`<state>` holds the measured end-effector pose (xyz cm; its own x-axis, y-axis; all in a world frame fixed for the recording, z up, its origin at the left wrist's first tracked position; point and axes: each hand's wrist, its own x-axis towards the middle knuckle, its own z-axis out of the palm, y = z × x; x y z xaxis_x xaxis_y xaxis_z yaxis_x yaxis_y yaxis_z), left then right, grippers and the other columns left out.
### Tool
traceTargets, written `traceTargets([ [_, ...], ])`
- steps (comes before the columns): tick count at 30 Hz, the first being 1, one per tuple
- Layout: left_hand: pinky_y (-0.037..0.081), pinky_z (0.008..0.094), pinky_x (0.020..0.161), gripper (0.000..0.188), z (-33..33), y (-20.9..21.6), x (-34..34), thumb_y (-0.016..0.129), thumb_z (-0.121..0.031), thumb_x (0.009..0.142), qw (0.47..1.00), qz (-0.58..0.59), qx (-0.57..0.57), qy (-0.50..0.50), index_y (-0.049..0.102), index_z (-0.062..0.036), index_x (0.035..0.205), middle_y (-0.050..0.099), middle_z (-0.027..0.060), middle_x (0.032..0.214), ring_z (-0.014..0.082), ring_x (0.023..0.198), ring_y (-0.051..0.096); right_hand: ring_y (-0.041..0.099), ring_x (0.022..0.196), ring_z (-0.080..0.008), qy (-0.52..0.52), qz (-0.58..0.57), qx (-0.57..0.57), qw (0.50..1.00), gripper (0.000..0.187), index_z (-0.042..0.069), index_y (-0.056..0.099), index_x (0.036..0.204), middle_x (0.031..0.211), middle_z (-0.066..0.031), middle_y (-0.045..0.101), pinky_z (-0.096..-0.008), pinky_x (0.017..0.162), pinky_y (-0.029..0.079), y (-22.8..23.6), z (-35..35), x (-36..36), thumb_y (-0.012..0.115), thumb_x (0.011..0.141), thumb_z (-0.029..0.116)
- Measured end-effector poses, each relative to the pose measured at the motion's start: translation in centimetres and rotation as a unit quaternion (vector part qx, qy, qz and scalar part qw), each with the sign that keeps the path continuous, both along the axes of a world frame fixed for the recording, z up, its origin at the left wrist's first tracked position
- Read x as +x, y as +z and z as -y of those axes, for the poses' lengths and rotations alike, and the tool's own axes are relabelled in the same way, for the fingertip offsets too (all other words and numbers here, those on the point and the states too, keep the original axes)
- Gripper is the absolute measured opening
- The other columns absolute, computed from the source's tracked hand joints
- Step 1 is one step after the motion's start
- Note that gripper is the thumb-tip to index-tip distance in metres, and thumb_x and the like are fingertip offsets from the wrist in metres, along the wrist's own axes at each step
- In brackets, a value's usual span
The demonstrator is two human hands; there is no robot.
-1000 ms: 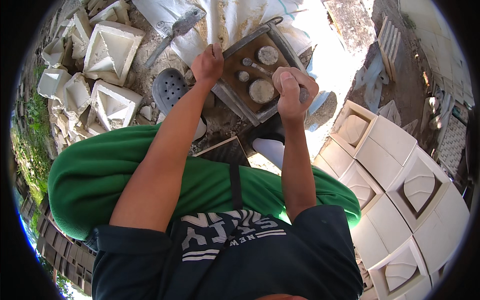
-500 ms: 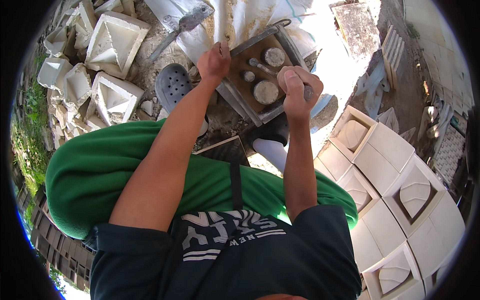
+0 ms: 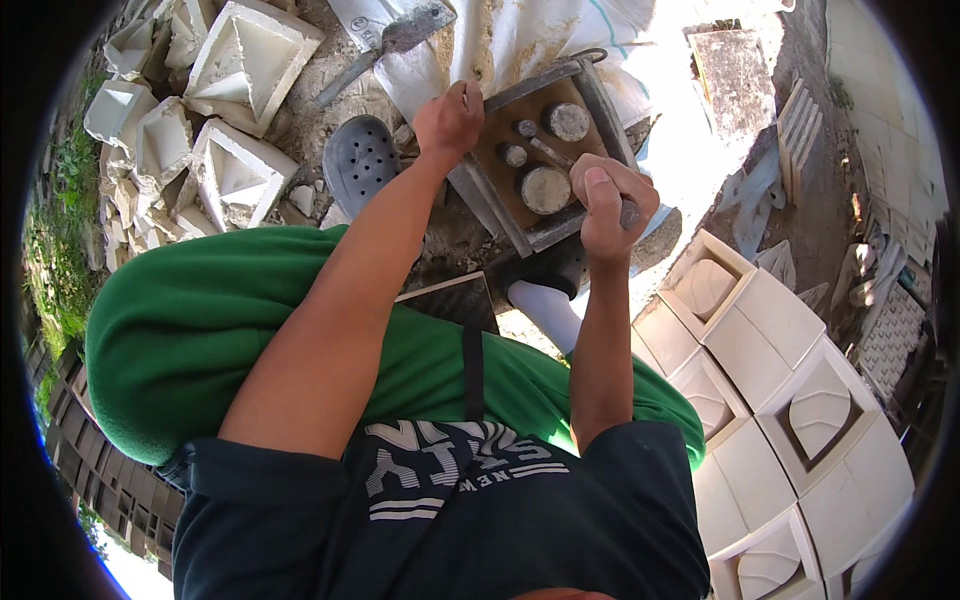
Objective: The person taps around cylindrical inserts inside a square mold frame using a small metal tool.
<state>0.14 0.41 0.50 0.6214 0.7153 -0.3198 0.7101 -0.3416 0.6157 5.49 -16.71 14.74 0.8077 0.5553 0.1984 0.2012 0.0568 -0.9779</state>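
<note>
R hand (image 3: 618, 205) clenched on grey knob-ended rod (image 3: 550, 151); knob (image 3: 527, 128) fwd-L of fingers, seemingly unmoved in grey-rimmed square box (image 3: 606, 112) vs 0.5s ago: work little changed. L hand (image 3: 451, 122) beside box, grip can't tell.

Pale lettering (image 3: 440, 460) is noted across the chest of the dark T-shirt (image 3: 480, 550): large capitals, partly distorted by folds, with one smaller, short word set between pale stripes (image 3: 405, 506). On the white sack (image 3: 540, 30), a small printed mark (image 3: 366, 28) is seen; its characters are too small to be read with certainty.
</note>
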Motion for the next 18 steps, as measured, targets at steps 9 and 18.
traceTargets([
  [9,0.050,0.0511,0.076,0.040,-0.2,-0.2,0.0,0.042,-0.042,0.096,1.000,-0.005,0.015,-0.008,0.068,-0.0122,0.099,0.069,0.0199,0.083,0.0414,0.081,0.065,0.031,0.047,-0.0109,0.042,0.057,-0.034,0.997,0.026,-0.003,0.043,0.060,0.052,-0.0035,0.034,-0.0315,0.046,0.024,-0.5,-0.4,0.1,0.055,0.081,0.005],
  [18,0.048,0.0519,0.074,0.041,-0.1,-0.3,-0.2,0.043,-0.043,0.096,1.000,0.011,0.013,0.003,0.067,-0.0104,0.093,0.068,0.0186,0.081,0.0422,0.080,0.064,0.037,0.047,-0.0127,0.089,0.018,-0.026,0.995,0.021,-0.006,0.048,0.062,0.054,-0.0047,0.041,-0.0290,0.045,0.027,0.2,-0.4,1.2,0.054,0.080,0.004],
])
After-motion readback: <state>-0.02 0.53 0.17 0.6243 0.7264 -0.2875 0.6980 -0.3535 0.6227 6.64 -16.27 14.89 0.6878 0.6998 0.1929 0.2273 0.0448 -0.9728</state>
